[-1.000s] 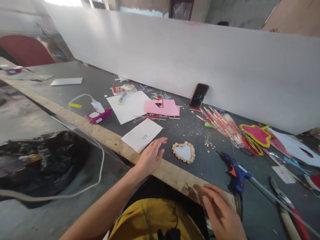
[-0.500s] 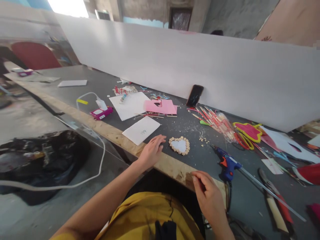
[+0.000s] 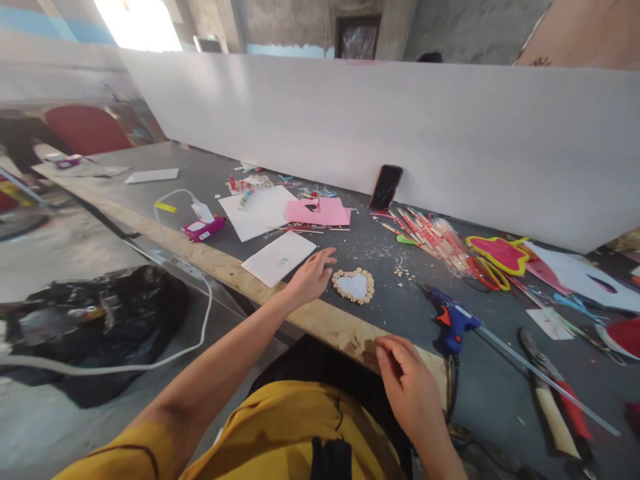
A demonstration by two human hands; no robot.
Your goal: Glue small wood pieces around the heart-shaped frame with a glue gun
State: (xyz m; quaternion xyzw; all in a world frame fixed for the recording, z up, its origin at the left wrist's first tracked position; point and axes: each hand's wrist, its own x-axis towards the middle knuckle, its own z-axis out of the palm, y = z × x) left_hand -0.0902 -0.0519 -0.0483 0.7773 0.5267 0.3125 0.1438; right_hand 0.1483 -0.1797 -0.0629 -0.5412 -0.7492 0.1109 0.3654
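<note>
A white heart (image 3: pixel 353 287) edged with small wooden pieces lies flat near the front edge of the dark table. Just left of it is my left hand (image 3: pixel 313 274), its fingers apart and nothing in them, beside a white card (image 3: pixel 279 259) with writing on it. My right hand (image 3: pixel 406 371) rests at the wooden table edge with its fingers curled together; what they hold, if anything, is hidden. Small wooden bits (image 3: pixel 404 274) are scattered right of the heart. A blue glue gun (image 3: pixel 457 325) with a long clear stick lies beyond my right hand.
A phone (image 3: pixel 387 187) leans on the white divider (image 3: pixel 320 127). Pink paper (image 3: pixel 325 211), wrapped sticks (image 3: pixel 430 235) and a yellow-edged pink shape (image 3: pixel 499 255) lie farther back. Pliers (image 3: pixel 555 393) are at the right, and a purple box (image 3: pixel 204 228) with a white cable at the left.
My left hand has moved slightly up and forward, and its fingers have spread more. My right hand has barely moved. The view has shifted a little.
</note>
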